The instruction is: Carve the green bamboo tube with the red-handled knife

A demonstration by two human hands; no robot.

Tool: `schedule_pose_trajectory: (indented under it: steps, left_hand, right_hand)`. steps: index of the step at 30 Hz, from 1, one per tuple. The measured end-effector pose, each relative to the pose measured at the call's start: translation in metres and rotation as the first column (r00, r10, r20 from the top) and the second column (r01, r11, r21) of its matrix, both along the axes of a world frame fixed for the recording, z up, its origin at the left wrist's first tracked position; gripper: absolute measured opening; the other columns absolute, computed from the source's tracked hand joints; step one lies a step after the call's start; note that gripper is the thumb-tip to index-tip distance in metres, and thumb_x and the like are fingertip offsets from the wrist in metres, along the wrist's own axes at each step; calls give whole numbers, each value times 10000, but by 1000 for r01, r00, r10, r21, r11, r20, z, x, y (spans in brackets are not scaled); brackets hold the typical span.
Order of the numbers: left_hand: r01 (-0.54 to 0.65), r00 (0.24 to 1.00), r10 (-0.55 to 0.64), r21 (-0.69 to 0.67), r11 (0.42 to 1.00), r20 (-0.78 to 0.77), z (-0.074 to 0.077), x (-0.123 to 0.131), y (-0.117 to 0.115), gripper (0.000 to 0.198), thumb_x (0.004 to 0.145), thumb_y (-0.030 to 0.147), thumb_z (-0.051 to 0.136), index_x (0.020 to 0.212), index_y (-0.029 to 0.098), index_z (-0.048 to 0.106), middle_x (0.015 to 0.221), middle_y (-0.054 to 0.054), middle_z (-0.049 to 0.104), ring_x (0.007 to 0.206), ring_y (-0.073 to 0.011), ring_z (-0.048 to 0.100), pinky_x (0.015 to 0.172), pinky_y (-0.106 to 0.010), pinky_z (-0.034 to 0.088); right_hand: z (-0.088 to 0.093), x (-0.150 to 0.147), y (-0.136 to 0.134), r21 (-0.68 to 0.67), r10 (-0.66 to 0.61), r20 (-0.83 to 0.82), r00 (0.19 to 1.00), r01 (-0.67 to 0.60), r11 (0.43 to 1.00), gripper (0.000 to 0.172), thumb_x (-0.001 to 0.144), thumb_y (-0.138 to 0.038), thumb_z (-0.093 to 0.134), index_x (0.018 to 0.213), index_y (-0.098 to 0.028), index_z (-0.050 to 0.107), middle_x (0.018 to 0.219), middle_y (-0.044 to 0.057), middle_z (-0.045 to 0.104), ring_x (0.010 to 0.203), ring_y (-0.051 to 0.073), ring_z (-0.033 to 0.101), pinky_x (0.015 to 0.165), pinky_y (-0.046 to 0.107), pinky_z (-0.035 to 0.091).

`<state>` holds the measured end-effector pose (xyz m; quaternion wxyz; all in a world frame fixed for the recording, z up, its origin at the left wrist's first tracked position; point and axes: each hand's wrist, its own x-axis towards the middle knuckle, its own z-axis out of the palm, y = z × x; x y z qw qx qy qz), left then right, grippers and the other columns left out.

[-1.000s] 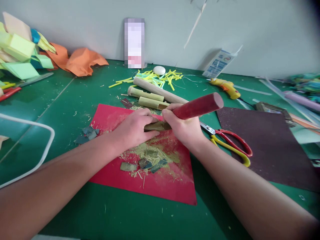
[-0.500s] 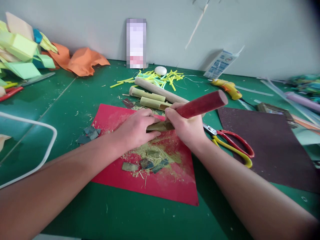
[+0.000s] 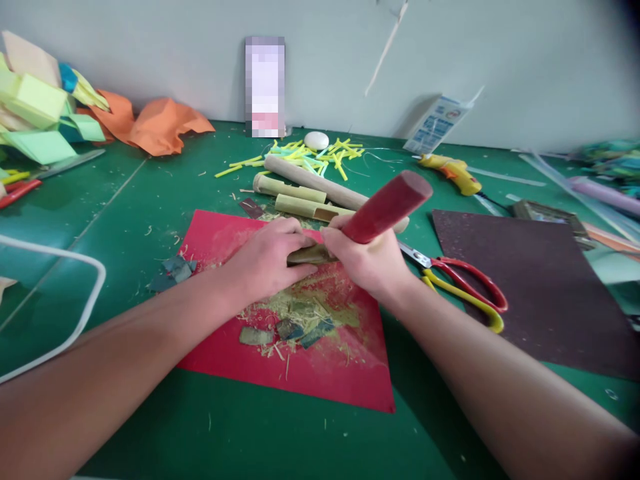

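Fingers of my left hand (image 3: pixel 280 257) are wrapped round a short piece of bamboo (image 3: pixel 311 255), pressed down over a red sheet (image 3: pixel 225 357). My right hand (image 3: pixel 373 260) grips a tool by its thick dark-red round handle (image 3: pixel 387 207), which slants up to the right. The tool's working end is hidden by the hand, at the bamboo's right end. Pale shavings and dust cover the sheet under my hands. Scraps of dark sandpaper (image 3: pixel 290 330) lie in front of them. Just beyond my hands lie two cut bamboo pieces (image 3: pixel 300 207) and a longer wooden rod (image 3: pixel 315 181).
Scissors (image 3: pixel 450 287) with red and yellow handles lie right of my right hand, partly over a dark brown sheet (image 3: pixel 525 293). Farther back are a yellow glue gun (image 3: pixel 453 173), yellow and green sticks (image 3: pixel 300 157), a phone-like panel (image 3: pixel 265 87) and orange paper (image 3: pixel 165 127).
The red handle has swung left and stands steeper, with my right hand shifted slightly left. My left hand still holds the bamboo. The whole view has moved a little.
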<state>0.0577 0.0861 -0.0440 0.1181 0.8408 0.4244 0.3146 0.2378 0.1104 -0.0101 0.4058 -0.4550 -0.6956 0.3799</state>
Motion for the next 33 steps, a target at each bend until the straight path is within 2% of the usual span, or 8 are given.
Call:
schedule_pose_trajectory:
  steps: [5,13,20,26,33]
  left_hand:
    - [-8,1000,8,8,1000,-14,0,0,0,176,830,239,756,972,137,738,985,-95,653,969,-246,637,910,-441,549]
    - [-12,999,11,-22,1000,-36,3,0,-1,177,838,232,740,999,158,733,992,-90,645,1002,-253,629,921,-454,544]
    - [3,1000,-4,-34,999,-19,3,0,-1,212,841,215,734,1034,128,732,1034,-120,658,1038,-273,633,943,-477,544]
    - [1,1000,-1,-4,1000,-9,1,0,0,209,834,229,749,1009,116,742,1003,-121,662,998,-269,636,919,-468,544]
    - [-29,999,30,-32,999,22,2,1,-1,187,842,275,751,1003,182,741,918,-64,655,915,-224,640,867,-413,549]
  right_hand:
    - [-2,-1,1,30,-78,-57,995,80,996,256,765,-198,567,531,-208,463,529,-42,456,539,95,407,522,269,340]
    - [-1,-1,5,32,-36,-29,999,37,999,285,786,-191,576,526,-204,461,527,-43,435,542,93,380,521,271,311]
    - [-2,-3,3,49,-64,-54,996,66,997,271,782,-192,587,538,-201,471,544,-44,444,542,91,389,519,271,324]
    - [-1,-3,4,48,-44,-44,998,46,998,280,770,-200,586,526,-205,448,533,-49,413,538,88,365,514,272,311]
    - [-1,1,0,42,18,3,1000,-18,999,263,744,-191,574,512,-206,451,518,-52,408,528,89,361,501,269,309]
